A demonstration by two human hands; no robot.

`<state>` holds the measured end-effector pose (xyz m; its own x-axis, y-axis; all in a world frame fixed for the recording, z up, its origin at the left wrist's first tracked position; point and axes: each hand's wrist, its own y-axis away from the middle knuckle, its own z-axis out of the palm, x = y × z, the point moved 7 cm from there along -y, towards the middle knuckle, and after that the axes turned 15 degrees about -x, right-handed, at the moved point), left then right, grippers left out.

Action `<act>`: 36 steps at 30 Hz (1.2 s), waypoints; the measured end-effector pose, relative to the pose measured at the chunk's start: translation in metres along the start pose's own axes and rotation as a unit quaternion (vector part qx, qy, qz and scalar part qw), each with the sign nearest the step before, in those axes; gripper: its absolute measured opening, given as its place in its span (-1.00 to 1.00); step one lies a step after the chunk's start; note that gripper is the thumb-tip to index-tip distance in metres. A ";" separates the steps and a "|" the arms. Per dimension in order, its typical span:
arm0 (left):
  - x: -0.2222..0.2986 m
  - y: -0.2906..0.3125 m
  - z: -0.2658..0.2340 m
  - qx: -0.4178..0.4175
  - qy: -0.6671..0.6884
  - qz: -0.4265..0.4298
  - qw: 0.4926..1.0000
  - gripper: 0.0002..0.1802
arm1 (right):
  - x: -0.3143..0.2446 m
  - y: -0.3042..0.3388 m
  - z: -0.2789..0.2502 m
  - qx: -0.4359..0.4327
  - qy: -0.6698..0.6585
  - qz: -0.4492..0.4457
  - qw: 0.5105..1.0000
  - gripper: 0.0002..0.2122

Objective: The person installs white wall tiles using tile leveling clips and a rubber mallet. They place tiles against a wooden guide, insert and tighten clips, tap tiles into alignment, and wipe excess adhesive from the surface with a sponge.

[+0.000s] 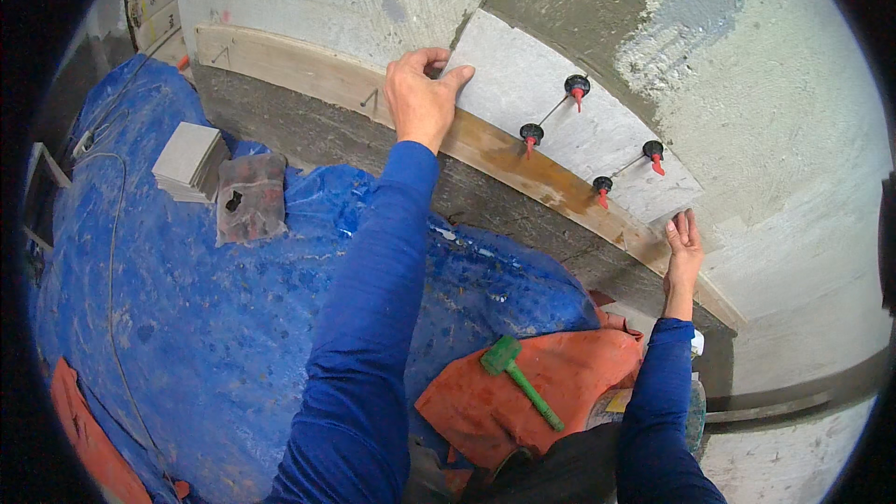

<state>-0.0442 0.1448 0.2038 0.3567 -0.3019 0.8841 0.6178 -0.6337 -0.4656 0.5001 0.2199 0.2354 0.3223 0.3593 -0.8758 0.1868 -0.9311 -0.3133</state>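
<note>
Head view: left hand, thumb and fingers apart, touched long pale-grey rectangular tile; right hand, fingers slightly apart, was at tile's lower-right corner.

Left hand: one. Right hand: one. Grey wall tiles: three. Black tile clips with red knobs: four. Wooden batten: one. Green mallet: one. Stack of loose tiles: one, pieces too fine to count. Plastic bag: one. Orange sheets: two visible.
</note>
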 end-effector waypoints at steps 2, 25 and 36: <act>0.000 0.000 0.001 -0.003 -0.008 -0.003 1.000 -0.59 | -0.002 0.000 0.000 0.003 0.003 0.003 1.000 -0.26; -0.017 -0.028 -0.052 -0.010 0.021 -0.031 0.999 -0.60 | 0.000 -0.001 0.001 0.011 0.017 0.016 1.000 -0.23; -0.024 -0.023 -0.030 -0.126 0.012 -0.020 0.992 -0.73 | -0.003 -0.001 0.003 0.012 0.047 0.015 0.999 -0.23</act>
<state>-0.0880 0.1454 0.1949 0.3166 -0.2872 0.9040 0.4355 -0.8026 -0.4076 0.4957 0.2192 0.2375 0.4129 0.3349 -0.8470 0.1546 -0.9422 -0.2972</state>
